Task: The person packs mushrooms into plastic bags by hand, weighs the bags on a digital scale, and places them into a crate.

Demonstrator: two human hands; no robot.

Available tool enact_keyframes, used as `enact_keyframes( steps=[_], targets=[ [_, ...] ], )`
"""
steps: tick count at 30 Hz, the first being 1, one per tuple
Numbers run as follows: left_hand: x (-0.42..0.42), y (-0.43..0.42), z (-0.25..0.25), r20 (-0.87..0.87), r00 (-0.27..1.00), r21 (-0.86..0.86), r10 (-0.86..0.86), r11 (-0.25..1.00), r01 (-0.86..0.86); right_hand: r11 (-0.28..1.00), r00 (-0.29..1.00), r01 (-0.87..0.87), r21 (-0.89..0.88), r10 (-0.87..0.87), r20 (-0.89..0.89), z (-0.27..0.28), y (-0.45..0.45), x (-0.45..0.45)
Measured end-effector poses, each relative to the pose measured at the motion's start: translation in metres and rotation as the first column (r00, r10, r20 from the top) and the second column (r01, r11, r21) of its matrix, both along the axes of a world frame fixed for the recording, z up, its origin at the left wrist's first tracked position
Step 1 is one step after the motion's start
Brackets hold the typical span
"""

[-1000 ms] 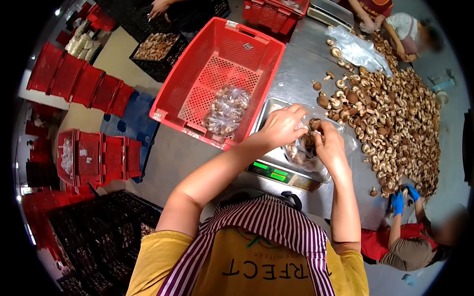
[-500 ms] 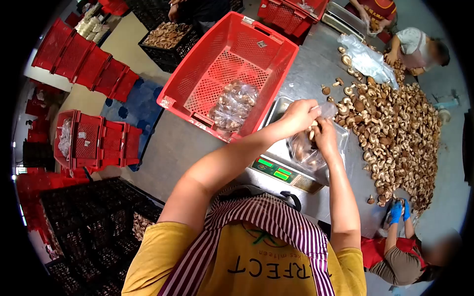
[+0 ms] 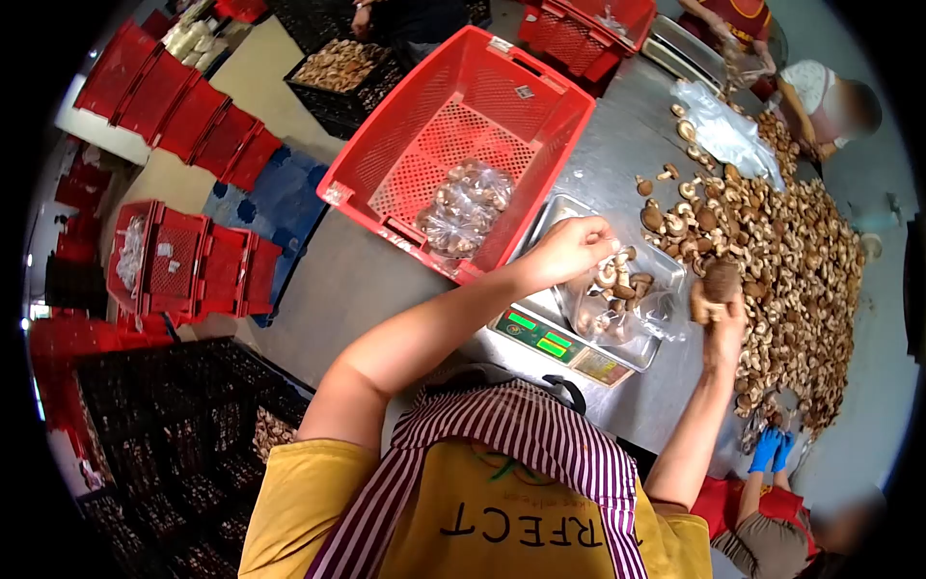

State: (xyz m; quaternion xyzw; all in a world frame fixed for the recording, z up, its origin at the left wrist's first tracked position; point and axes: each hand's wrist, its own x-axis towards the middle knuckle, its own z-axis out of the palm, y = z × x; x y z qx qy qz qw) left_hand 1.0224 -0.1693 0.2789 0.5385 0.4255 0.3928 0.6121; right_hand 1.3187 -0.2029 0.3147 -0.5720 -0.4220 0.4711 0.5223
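Swung right hand (image 3: 725, 331) from clear plastic bag (image 3: 600, 324), centre frame, to shiitake pile (image 3: 801, 280), at right, clasping brown-capped shiitakes (image 3: 720, 282). Pinching bag rim with left hand (image 3: 571, 250) — could spill bagged mushrooms (image 3: 615, 278) across scale tray (image 3: 555, 214) through a slipped hold.

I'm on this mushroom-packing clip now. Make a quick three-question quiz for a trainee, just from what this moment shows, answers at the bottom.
1. Multiple choice: which of the camera wearer's hands holds a dark-capped mushroom away from the plastic bag on the scale?
A) left
B) right
C) both

2. True or false: bagged mushrooms lie in the large red crate beside the scale.

3. Fill in the blank: the co-worker's hands at the lower right wear ____ gloves.

Key:
1. B: the right hand holds it.
2. True.
3. Blue.
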Motion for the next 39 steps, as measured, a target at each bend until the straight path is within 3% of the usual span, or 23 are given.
enact_keyframes(
  steps=[3, 4, 5, 7, 8, 9, 10, 14, 16, 17, 19, 21, 22, 25, 27, 28, 29, 31, 33, 35, 36, 37, 39],
  targets=[
    [-0.004, -0.003, 0.015, -0.174, 0.975, 0.158, 0.139, 0.981, -0.112, 0.987, 0.995, 0.098, -0.129, -0.102, -0.024, -0.03, 0.007, 0.067],
    [-0.006, -0.001, 0.016, -0.161, 0.977, 0.152, 0.142, 0.981, -0.118, 0.99, 0.992, 0.092, -0.106, -0.1, -0.075, -0.055, 0.009, 0.094],
    [-0.008, -0.002, 0.02, -0.157, 0.975, 0.154, 0.159, 0.979, -0.135, 0.952, 0.976, 0.215, -0.216, -0.206, 0.064, -0.079, 0.009, 0.121],
    [-0.013, -0.003, 0.028, -0.158, 0.962, 0.229, 0.222, 0.956, -0.183, 0.863, 0.953, 0.299, -0.408, -0.289, 0.087, -0.145, 0.003, 0.17],
    [-0.014, -0.002, 0.027, -0.097, 0.971, 0.217, 0.219, 0.957, -0.194, 0.834, 0.934, 0.315, -0.453, -0.357, -0.008, -0.157, -0.005, 0.167],
    [-0.016, -0.002, 0.026, -0.092, 0.967, 0.221, 0.238, 0.952, -0.213, 0.84, 0.976, 0.165, -0.516, -0.215, -0.038, -0.194, -0.012, 0.198],
    [-0.017, -0.002, 0.025, -0.097, 0.962, 0.268, 0.254, 0.938, -0.22, 0.754, 0.956, 0.247, -0.609, -0.292, 0.026, -0.227, -0.012, 0.219],
    [-0.024, -0.009, 0.03, -0.103, 0.952, 0.285, 0.288, 0.926, -0.249, 0.644, 0.919, 0.312, -0.698, -0.391, 0.05, -0.225, -0.015, 0.207],
    [-0.028, -0.014, 0.031, -0.103, 0.95, 0.278, 0.294, 0.926, -0.256, 0.835, 0.913, 0.193, -0.515, -0.345, -0.218, -0.222, -0.002, 0.215],
    [-0.029, -0.016, 0.031, -0.109, 0.942, 0.299, 0.317, 0.914, -0.273, 0.837, 0.915, 0.189, -0.513, -0.34, -0.217, -0.216, 0.01, 0.227],
    [-0.032, -0.018, 0.033, -0.113, 0.934, 0.321, 0.34, 0.902, -0.289, 0.829, 0.889, 0.421, -0.368, -0.458, -0.014, -0.194, 0.032, 0.242],
    [-0.033, -0.02, 0.036, -0.138, 0.917, 0.346, 0.374, 0.886, -0.31, 0.915, 0.929, 0.368, -0.166, -0.369, 0.026, -0.12, 0.022, 0.172],
    [-0.032, -0.021, 0.038, -0.135, 0.918, 0.346, 0.373, 0.886, -0.309, 0.952, 0.969, 0.247, -0.18, -0.242, 0.047, -0.082, 0.015, 0.135],
    [-0.02, -0.023, 0.039, -0.199, 0.901, 0.374, 0.384, 0.88, -0.292, 0.968, 0.891, 0.127, -0.215, -0.016, 0.454, 0.003, -0.019, 0.017],
    [-0.005, -0.024, 0.031, -0.401, 0.732, 0.651, 0.55, 0.734, -0.195, 0.909, 0.782, 0.079, -0.408, 0.197, 0.591, 0.023, -0.027, -0.015],
    [0.0, -0.025, 0.028, -0.437, 0.7, 0.693, 0.564, 0.708, -0.138, 0.889, 0.752, 0.124, -0.442, 0.206, 0.626, -0.002, -0.025, -0.009],
    [0.003, -0.023, 0.023, -0.434, 0.709, 0.695, 0.556, 0.707, -0.129, 0.918, 0.714, -0.023, -0.397, 0.293, 0.636, -0.038, -0.018, 0.013],
    [0.008, -0.016, 0.012, -0.638, 0.606, 0.66, 0.474, 0.742, 0.114, 0.79, 0.805, -0.021, -0.612, 0.377, 0.458, -0.023, -0.028, -0.015],
    [0.013, -0.009, 0.01, -0.609, 0.632, 0.692, 0.479, 0.71, 0.128, 0.877, 0.936, -0.173, -0.449, 0.288, 0.201, -0.044, -0.026, -0.004],
    [0.015, -0.005, 0.018, -0.195, 0.928, 0.61, 0.317, 0.78, -0.139, 0.972, 0.995, -0.028, -0.234, 0.004, -0.102, -0.006, -0.023, -0.027],
    [0.018, -0.012, 0.032, -0.066, 0.959, 0.426, 0.275, 0.877, -0.222, 0.989, 0.975, -0.08, -0.124, 0.052, -0.215, 0.0, -0.02, -0.02],
    [0.016, -0.021, 0.055, 0.158, 0.976, 0.131, 0.149, 0.977, -0.171, 0.992, 0.942, -0.123, -0.005, 0.115, -0.316, 0.006, -0.018, -0.013],
    [0.012, -0.033, 0.082, 0.27, 0.959, 0.104, 0.086, 0.988, -0.118, 0.997, 0.928, -0.062, 0.04, 0.073, -0.366, 0.039, -0.025, -0.031]
  ],
)
